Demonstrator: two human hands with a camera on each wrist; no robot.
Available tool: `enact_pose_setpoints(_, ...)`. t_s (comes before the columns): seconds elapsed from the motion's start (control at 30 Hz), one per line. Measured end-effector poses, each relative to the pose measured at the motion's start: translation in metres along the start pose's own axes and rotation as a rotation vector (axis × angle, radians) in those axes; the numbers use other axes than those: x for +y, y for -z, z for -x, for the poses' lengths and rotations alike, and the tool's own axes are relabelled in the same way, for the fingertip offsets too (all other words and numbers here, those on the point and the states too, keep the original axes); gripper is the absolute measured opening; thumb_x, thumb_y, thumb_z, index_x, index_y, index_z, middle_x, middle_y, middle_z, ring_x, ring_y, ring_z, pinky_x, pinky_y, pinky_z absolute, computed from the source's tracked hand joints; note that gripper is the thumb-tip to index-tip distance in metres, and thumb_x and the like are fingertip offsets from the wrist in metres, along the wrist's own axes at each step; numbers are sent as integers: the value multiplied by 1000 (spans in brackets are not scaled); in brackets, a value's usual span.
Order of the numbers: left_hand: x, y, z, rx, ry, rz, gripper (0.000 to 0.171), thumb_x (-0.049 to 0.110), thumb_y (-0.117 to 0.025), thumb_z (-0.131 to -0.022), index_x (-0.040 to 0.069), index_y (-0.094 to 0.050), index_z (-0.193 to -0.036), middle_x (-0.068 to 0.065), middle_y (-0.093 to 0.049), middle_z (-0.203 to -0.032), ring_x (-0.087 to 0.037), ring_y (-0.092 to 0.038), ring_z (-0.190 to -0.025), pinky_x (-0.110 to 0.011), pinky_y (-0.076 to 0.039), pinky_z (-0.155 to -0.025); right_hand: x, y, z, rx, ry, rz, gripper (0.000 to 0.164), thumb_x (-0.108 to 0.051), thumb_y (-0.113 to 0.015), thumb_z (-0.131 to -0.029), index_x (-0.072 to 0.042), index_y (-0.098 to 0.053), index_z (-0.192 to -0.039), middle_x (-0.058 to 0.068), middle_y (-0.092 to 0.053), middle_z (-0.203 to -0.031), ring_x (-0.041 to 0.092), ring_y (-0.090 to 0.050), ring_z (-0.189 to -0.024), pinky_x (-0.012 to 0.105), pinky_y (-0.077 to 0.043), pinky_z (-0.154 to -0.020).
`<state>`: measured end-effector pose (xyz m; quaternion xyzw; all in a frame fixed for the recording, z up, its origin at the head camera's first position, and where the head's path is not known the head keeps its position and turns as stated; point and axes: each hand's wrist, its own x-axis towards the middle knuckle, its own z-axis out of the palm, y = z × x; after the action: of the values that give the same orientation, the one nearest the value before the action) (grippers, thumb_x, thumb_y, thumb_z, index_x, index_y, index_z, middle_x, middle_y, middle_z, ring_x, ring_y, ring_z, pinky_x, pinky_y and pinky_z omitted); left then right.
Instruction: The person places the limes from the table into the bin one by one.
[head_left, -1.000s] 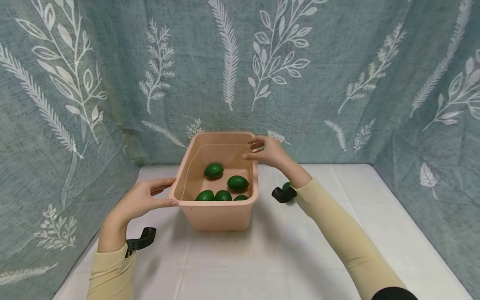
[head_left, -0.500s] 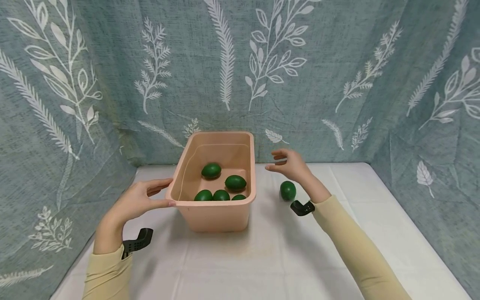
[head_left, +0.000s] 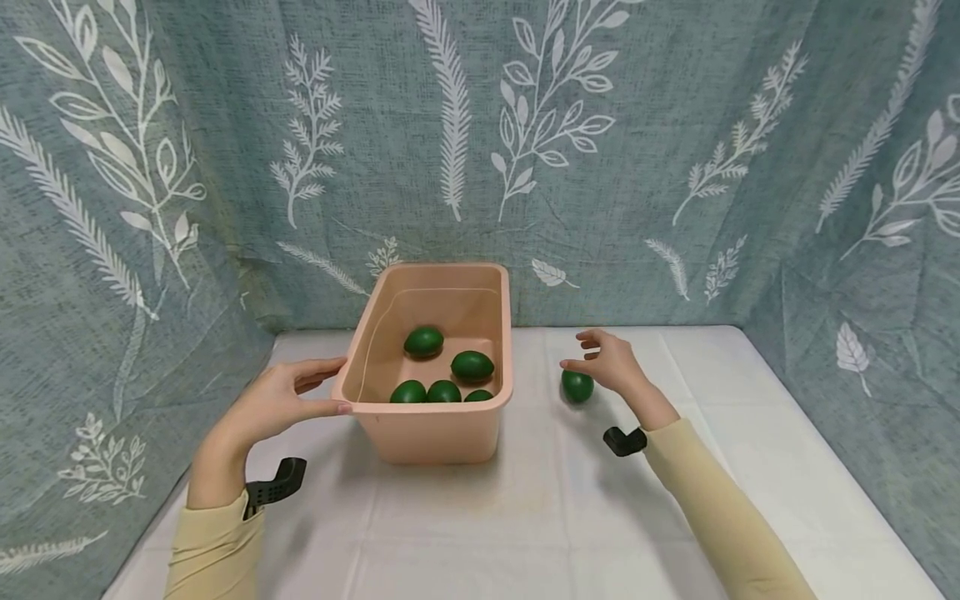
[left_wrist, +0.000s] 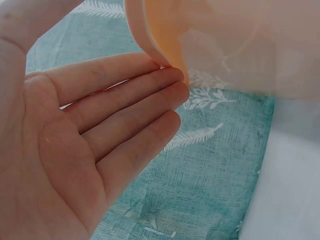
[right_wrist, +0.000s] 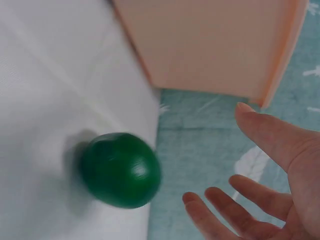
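Note:
A pink plastic bin (head_left: 438, 433) stands on the white table, with several dark green, glossy, lime-like fruits inside, one of them a fruit (head_left: 472, 366) near the bin's right wall. At the bin's left rim, my left hand (head_left: 281, 400) touches with fingertips and thumb tip; its fingers look straight in the left wrist view. A single green fruit (right_wrist: 121, 170) lies on the table right of the bin. Just above and behind it hovers my right hand (head_left: 611, 362), fingers spread and relaxed, holding nothing. In the right wrist view, a gap separates thumb and fingers from that fruit.
A white cloth (head_left: 465, 533) covers the table. Blue-green fabric (head_left: 637, 167) with white leaf prints hangs behind and along both sides. A black wrist camera (head_left: 277, 482) sits on the left wrist, another black camera (head_left: 624, 441) on the right.
My right hand has moved from the bin's right rim rightward and down to above the lone fruit. The left hand stays at the bin's left rim.

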<state>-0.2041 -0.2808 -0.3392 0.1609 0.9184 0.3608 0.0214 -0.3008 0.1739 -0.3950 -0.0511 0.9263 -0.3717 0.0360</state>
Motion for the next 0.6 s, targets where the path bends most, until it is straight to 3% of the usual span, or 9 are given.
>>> enact_pose_setpoints(0.6, 1, 0, 1, 1, 13, -5, 74, 45, -74, -80, 10, -48, -140, -11, -50, -141, -38, -45, -131, -47, -43, -108, 41, -25, -6, -18, -93, 45, 71, -38, -73, -82, -1, -46, -137, 26, -50, -134, 41, -48, -121, 51, -50, -96)
